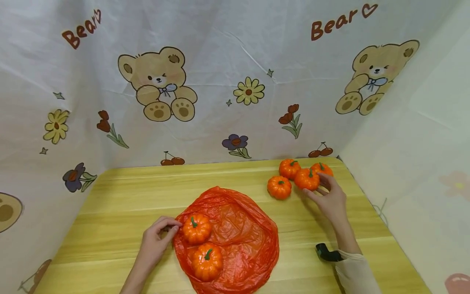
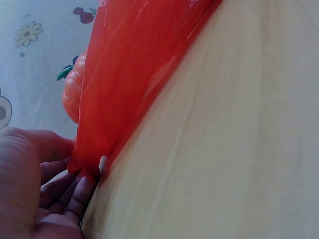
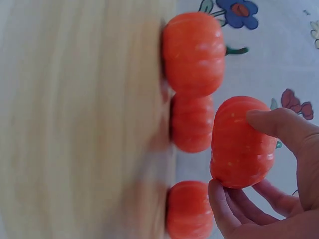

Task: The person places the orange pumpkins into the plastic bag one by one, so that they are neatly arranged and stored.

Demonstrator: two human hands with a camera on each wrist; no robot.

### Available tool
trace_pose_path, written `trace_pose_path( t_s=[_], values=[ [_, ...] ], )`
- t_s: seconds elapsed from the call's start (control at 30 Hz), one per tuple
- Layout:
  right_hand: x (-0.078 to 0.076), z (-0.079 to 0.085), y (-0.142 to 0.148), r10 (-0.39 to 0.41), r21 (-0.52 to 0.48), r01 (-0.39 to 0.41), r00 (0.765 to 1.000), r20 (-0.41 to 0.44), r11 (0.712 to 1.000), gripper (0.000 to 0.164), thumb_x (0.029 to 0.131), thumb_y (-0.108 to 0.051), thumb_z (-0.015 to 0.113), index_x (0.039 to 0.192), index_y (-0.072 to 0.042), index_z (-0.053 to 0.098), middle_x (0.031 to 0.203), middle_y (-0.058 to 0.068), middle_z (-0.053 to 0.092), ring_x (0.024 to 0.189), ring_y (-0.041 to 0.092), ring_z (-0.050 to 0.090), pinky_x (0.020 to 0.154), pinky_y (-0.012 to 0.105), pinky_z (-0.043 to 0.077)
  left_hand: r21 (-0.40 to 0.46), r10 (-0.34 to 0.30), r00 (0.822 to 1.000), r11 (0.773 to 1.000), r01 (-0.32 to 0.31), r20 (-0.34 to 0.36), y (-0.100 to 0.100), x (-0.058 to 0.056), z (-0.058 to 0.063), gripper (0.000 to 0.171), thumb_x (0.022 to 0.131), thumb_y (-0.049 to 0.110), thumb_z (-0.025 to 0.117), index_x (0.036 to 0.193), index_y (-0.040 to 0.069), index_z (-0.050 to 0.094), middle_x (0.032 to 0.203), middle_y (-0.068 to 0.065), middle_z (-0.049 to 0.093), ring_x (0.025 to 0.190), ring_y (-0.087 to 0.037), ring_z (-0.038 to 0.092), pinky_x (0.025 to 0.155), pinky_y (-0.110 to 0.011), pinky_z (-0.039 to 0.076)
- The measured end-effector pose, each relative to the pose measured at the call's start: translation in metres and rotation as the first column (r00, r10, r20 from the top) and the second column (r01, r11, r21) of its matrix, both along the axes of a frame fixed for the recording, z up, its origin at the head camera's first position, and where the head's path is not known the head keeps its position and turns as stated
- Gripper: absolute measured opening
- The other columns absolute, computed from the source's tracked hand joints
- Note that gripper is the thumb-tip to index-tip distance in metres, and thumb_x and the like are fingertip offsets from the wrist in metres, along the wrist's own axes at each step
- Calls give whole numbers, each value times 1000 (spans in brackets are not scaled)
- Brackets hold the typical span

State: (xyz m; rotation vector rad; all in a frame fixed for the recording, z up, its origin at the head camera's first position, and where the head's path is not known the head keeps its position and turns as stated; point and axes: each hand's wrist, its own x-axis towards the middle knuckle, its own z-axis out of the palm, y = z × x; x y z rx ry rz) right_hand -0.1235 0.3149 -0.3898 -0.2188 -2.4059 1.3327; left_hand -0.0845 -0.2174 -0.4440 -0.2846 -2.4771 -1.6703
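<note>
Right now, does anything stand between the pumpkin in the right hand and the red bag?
Nothing visible blocks the held pumpkin from the right rim of the red bag; bare table lies between. The loose pumpkin closest to the bag sits left of that path; a wider swing might brush it.

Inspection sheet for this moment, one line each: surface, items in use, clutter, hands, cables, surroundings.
Surface: wood-grain table.
Items in use: red plastic bag, open, two pumpkins within its rim; three more pumpkins toward the far right.
Clutter: black object by the right sleeve, nature unclear.
Left hand: pinches the bag's edge.
Right hand: holds a sixth pumpkin, raised.
Cables: nothing seen.
Surroundings: white printed cloth.
</note>
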Motion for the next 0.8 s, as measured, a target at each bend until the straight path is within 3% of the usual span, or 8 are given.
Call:
trace_pose_path(
  t_s=[0.2,0.47,0.8],
  values=[
    [1,16,-15,31,14,-30,999,-33,999,72,85,-14,90,148,-7,56,140,15,63,120,15,59,90,10,53,8,4,1000,1000,-4,-3,-1,1,2,11,99,8,73,104,16,79,109,-2,73,93,-10,64,79,-17,53],
    [3,24,-38,124,8,-124,990,-63,992,71,84,-7,89,147,-4,54,145,16,60,130,31,59,94,6,49,13,-6,1000,1000,6,-10,-3,2,-1,12,100,7,72,104,16,79,107,-2,73,94,-10,64,79,-16,53],
    [8,38,-60,157,19,-156,983,-95,988,73,84,-11,91,147,-7,55,147,13,59,132,31,58,98,12,52,18,-20,1000,1000,20,-10,-1,1,0,12,101,9,71,104,17,79,107,-2,73,94,-10,64,79,-17,54]
  ],
)
